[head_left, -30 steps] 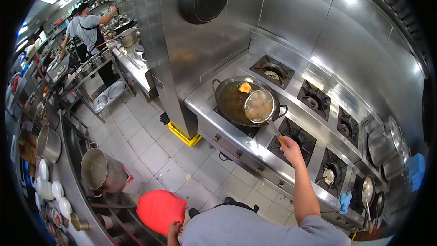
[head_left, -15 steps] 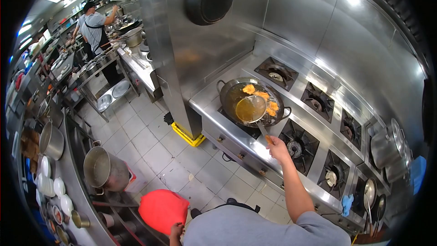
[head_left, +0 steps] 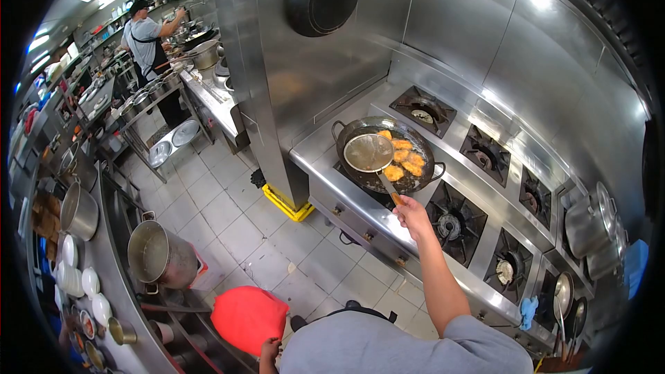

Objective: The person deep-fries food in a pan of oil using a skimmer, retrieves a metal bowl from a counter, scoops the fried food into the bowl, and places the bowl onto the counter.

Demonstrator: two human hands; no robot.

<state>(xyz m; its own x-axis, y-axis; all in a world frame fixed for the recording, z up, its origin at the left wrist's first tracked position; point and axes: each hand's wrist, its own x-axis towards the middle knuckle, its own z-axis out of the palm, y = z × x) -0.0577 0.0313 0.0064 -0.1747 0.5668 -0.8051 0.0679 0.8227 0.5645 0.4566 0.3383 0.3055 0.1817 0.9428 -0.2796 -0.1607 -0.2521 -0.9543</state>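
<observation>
My right hand (head_left: 413,216) is closed around the wooden handle of a round wire-mesh skimmer (head_left: 368,153). The skimmer's bowl is over the near left part of a two-handled wok (head_left: 341,140) with dark oil in it. Several golden fried pieces (head_left: 402,155) lie in the oil, to the right of the mesh and beyond it. At the bottom edge, my left hand (head_left: 269,352) has its fingers curled at the rim of a red tray-like thing (head_left: 248,318); its exact kind does not show.
Black burners (head_left: 450,225) lie right of the wok. Metal pots (head_left: 589,225) stand at the far right. A large stockpot (head_left: 158,256) is on the left, beside a counter with white dishes (head_left: 69,278). A person (head_left: 147,38) works at the back left.
My right hand has moved slightly left and up, shifting the skimmer leftward within the wok. More fried pieces now show beside the mesh. The left hand and red thing have stayed in place.
</observation>
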